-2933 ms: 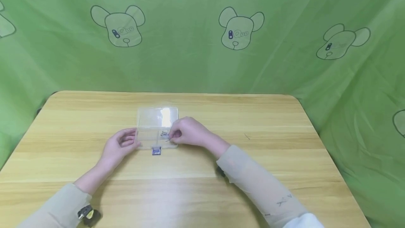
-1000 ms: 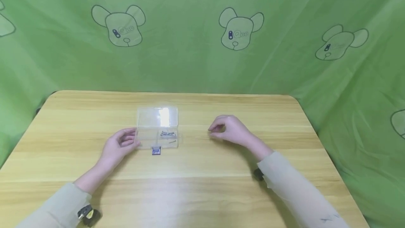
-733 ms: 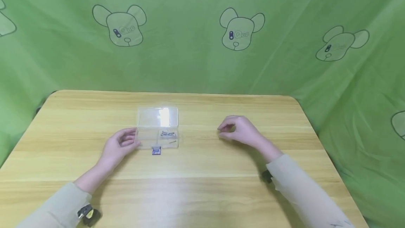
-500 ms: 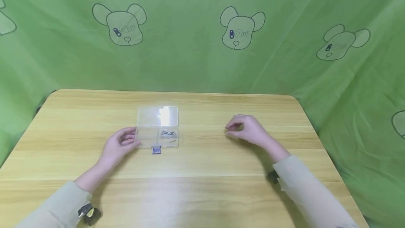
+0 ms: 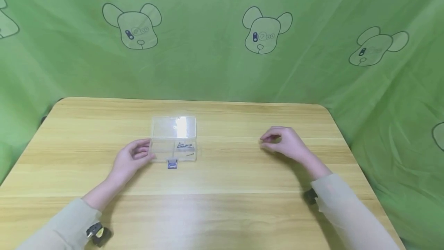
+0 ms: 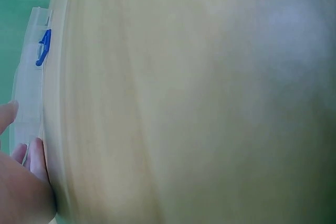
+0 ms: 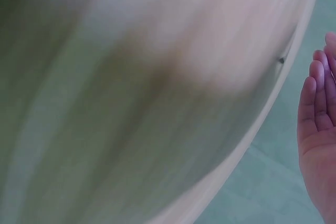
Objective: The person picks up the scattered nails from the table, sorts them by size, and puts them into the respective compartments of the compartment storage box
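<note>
A clear plastic box (image 5: 163, 149) with its lid (image 5: 163, 127) tipped back lies left of centre, its blue latch (image 5: 172, 164) facing me. Thumb and fingers of my left hand (image 5: 132, 159) hold the box's left end. Several thin metal pieces (image 5: 185, 145), nails or screws, lie crossed in the right back compartment, and a single one (image 5: 189, 154) lies in front of them. My right hand (image 5: 286, 142) hovers low over the table to the right, fingers nearly straight, thumb apart, holding nothing visible. Beside it in the right wrist view is a small dark-headed pin-like piece (image 7: 282, 60).
The wooden table (image 5: 222, 211) has rounded far corners and ends at a green curtain (image 5: 201, 72) with bear drawings. Small dark wrist devices show under the left sleeve (image 5: 99, 234) and the right sleeve (image 5: 311, 196).
My right hand has left the box and moved right across the table, over where a thin piece lay. One metal piece now lies in the front right compartment. My left hand has stayed put.
</note>
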